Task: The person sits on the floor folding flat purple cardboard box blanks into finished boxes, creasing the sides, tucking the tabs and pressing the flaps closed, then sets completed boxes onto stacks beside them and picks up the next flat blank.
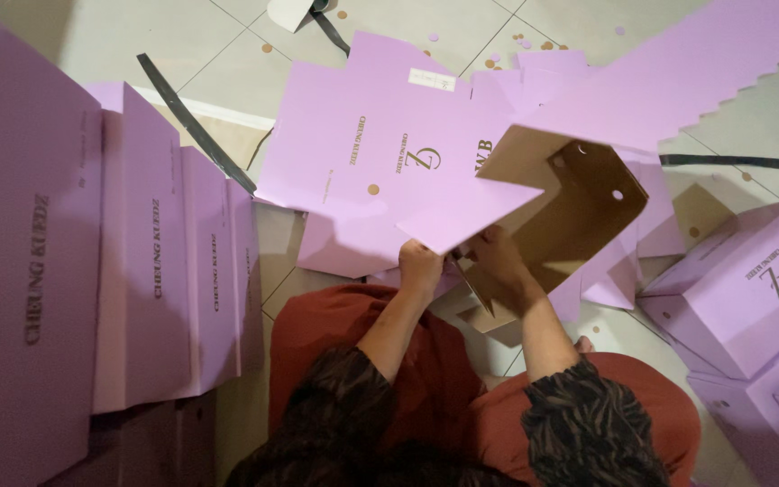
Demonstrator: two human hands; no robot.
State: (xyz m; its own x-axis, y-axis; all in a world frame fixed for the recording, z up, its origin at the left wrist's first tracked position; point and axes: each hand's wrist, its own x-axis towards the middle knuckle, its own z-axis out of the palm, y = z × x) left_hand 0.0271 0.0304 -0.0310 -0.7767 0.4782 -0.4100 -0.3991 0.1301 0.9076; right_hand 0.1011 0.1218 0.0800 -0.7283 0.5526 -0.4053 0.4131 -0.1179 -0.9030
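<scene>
Head view: left grip [420,267] and right grip [496,252] both clenched on a half-folded lilac carton [534,185].

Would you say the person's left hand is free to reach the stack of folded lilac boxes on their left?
Probably not yet: the left hand grips the half-folded box, though nothing blocks the stack.

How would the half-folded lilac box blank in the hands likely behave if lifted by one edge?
The box blank is thin card with creases, so it probably feels light and would likely bend at the folds. Both the left hand and right hand grip it.
</scene>
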